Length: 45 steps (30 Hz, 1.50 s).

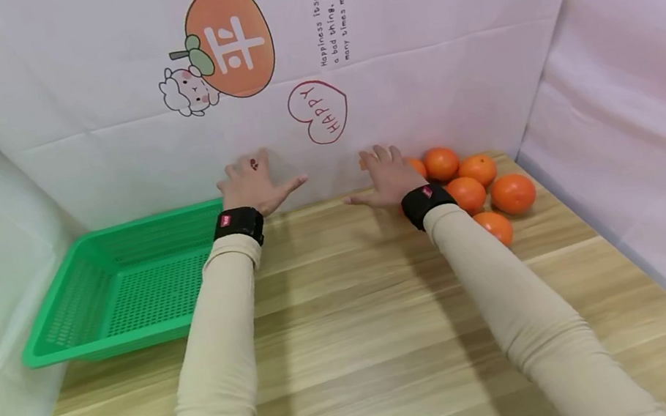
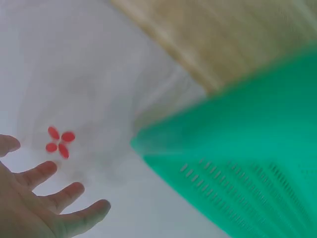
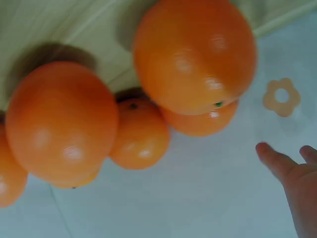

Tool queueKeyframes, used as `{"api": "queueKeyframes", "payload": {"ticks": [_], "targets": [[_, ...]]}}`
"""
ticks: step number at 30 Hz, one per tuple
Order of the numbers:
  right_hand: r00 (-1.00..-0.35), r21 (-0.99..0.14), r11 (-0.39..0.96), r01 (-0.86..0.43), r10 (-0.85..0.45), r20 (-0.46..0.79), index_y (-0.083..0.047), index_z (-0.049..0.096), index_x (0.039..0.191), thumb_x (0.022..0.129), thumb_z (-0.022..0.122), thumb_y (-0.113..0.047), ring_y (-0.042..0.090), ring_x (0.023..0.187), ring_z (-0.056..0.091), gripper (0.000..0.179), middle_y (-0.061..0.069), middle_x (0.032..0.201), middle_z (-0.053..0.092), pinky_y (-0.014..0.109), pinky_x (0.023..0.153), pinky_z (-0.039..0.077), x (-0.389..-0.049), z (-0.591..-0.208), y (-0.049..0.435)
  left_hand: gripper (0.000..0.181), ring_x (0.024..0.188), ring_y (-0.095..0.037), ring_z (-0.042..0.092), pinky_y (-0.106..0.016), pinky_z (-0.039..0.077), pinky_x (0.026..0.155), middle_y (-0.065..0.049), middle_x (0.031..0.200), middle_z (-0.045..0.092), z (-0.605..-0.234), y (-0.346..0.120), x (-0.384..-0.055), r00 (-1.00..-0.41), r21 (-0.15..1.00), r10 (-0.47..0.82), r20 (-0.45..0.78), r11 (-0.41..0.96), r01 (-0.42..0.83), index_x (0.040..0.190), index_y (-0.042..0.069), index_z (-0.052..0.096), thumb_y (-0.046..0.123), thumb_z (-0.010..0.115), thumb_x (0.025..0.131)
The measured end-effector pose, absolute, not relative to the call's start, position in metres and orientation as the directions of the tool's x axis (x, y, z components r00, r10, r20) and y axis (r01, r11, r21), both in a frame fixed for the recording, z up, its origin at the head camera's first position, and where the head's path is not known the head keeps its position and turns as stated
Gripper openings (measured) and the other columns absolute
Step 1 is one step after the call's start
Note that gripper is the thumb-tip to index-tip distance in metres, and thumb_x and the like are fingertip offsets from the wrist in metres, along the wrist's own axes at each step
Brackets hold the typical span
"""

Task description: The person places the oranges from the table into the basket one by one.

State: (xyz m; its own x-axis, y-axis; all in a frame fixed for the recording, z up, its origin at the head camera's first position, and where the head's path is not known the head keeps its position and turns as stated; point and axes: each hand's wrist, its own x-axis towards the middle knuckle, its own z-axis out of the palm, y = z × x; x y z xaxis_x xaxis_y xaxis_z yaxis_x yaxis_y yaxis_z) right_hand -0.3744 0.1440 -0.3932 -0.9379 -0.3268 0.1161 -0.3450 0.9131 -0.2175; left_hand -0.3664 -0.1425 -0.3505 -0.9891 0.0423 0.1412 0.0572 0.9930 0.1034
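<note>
Head view showed the left hand [image 1: 250, 184] near the green basket [image 1: 154, 291] and the right hand [image 1: 390, 177] beside the oranges [image 1: 513, 194] on the counter [image 1: 361, 366], both released and outspread. Left wrist view caught the basket's corner; right wrist view, clustered oranges

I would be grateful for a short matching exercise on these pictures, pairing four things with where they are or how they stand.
Column one
1. Basket
2. Oranges
3. Left hand
4. Right hand

Column two (sides as in the head view)
A. Near the fruit, holding nothing
B. Clustered on the right side of the table
C. Near the green container, holding nothing
D. Green, on the table's left side

Pairs: 1-D, 2-B, 3-C, 4-A
</note>
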Motion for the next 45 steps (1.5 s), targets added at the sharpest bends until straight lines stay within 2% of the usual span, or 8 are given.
{"api": "queueKeyframes", "payload": {"ticks": [8,15,19,24,32,39,45], "targets": [[-0.939,-0.273,0.899,-0.344,-0.335,0.079,-0.009,0.038,0.161,0.089,0.063,-0.075,0.048,0.147,0.037,0.101,0.022,0.166,0.036,0.062,0.116,0.042,-0.364,-0.371,0.130,0.113,0.141,-0.054,0.043,-0.073,0.046,0.103,-0.029,0.157,0.042,-0.322,-0.159,-0.363,-0.993,0.078,0.050,0.104,0.995,0.058,0.166,0.019,0.027,0.093,0.047,0.083],[-0.928,-0.312,0.876,-0.368,-0.364,0.072,-0.009,0.041,0.160,0.090,0.063,-0.075,0.046,0.143,0.044,0.098,0.021,0.163,0.041,0.058,0.115,0.044,-0.357,-0.366,0.112,0.117,0.147,-0.059,0.033,-0.072,0.040,0.112,-0.031,0.163,0.033,-0.313,-0.181,-0.359,-0.998,0.162,0.015,0.060,0.986,0.025,0.169,0.017,0.017,0.094,0.041,0.085],[-0.916,-0.333,0.856,-0.396,-0.394,0.078,-0.010,0.040,0.161,0.090,0.061,-0.076,0.045,0.140,0.048,0.099,0.022,0.162,0.042,0.058,0.112,0.048,-0.351,-0.364,0.100,0.117,0.146,-0.059,0.032,-0.072,0.037,0.114,-0.032,0.163,0.032,-0.312,-0.195,-0.357,-0.998,0.189,0.015,0.059,0.982,0.026,0.169,0.015,0.018,0.093,0.042,0.085],[-0.895,-0.356,0.823,-0.442,-0.431,0.116,-0.007,0.040,0.160,0.092,0.063,-0.072,0.039,0.136,0.056,0.097,0.023,0.160,0.045,0.054,0.112,0.050,-0.346,-0.359,0.086,0.117,0.146,-0.059,0.032,-0.074,0.033,0.115,-0.032,0.165,0.031,-0.306,-0.213,-0.353,-0.998,0.240,0.001,0.057,0.971,0.014,0.169,0.015,0.018,0.093,0.042,0.086],[-0.885,-0.397,0.795,-0.459,-0.449,0.126,-0.008,0.040,0.160,0.091,0.062,-0.076,0.039,0.137,0.056,0.099,0.023,0.159,0.047,0.053,0.113,0.049,-0.343,-0.364,0.067,0.121,0.146,-0.061,0.031,-0.075,0.030,0.117,-0.034,0.165,0.029,-0.304,-0.241,-0.348,-0.999,0.246,0.006,0.037,0.969,0.015,0.168,0.007,0.021,0.095,0.035,0.086],[-0.879,-0.406,0.785,-0.468,-0.462,0.119,-0.007,0.036,0.162,0.091,0.064,-0.074,0.039,0.141,0.053,0.102,0.024,0.160,0.044,0.053,0.116,0.046,-0.334,-0.368,0.055,0.102,0.138,-0.063,0.036,-0.074,0.036,0.111,-0.038,0.157,0.035,-0.299,-0.255,-0.340,-0.999,0.230,0.032,0.041,0.972,0.041,0.161,0.000,0.033,0.078,0.044,0.097],[-0.870,-0.447,0.758,-0.475,-0.480,0.112,-0.006,0.032,0.163,0.093,0.066,-0.068,0.037,0.146,0.050,0.100,0.024,0.163,0.042,0.052,0.119,0.044,-0.323,-0.369,0.042,0.107,0.136,-0.066,0.037,-0.074,0.034,0.113,-0.041,0.154,0.037,-0.293,-0.268,-0.335,-0.998,0.211,0.035,0.048,0.976,0.045,0.159,-0.002,0.034,0.083,0.038,0.095]]}}
